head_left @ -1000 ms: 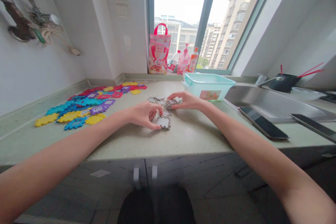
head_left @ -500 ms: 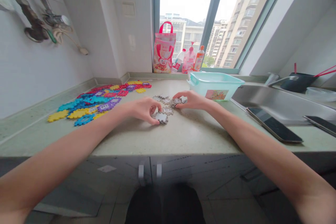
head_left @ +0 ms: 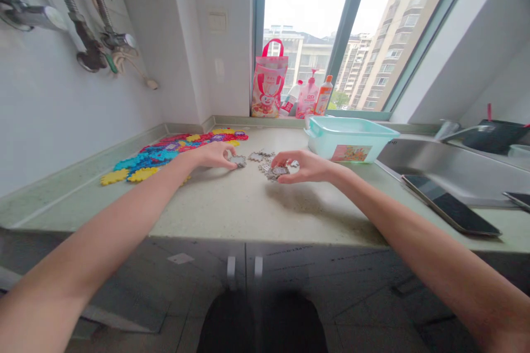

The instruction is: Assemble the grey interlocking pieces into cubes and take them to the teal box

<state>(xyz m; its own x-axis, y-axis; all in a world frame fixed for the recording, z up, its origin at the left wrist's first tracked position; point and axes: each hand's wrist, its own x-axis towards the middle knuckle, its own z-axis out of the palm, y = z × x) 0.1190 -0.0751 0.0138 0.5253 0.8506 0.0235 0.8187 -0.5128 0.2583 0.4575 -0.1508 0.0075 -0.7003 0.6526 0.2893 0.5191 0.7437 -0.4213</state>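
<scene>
Head view: left of the translucent teal plastic box (head_left: 323, 142), right hand (head_left: 305, 165), nearer it, pinches a grey notched plastic tile (head_left: 281, 170); left hand (head_left: 212, 155), apart, farther left, pinches a squarish light-grey tile (head_left: 238, 160).

Grey plastic tiles (head_left: 256, 156), smooth plastic tub (head_left: 324, 139), metal sink (head_left: 439, 179)

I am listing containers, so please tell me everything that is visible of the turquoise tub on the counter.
The turquoise tub is rectangular and translucent, apparently plastic, with an open top and a rim that juts out at its left end. A colourful picture label is on its front wall. It stands upright on the counter, just left of the sink and beyond the right hand, which appears not to touch it. Its contents, if any, cannot be made out.
</scene>
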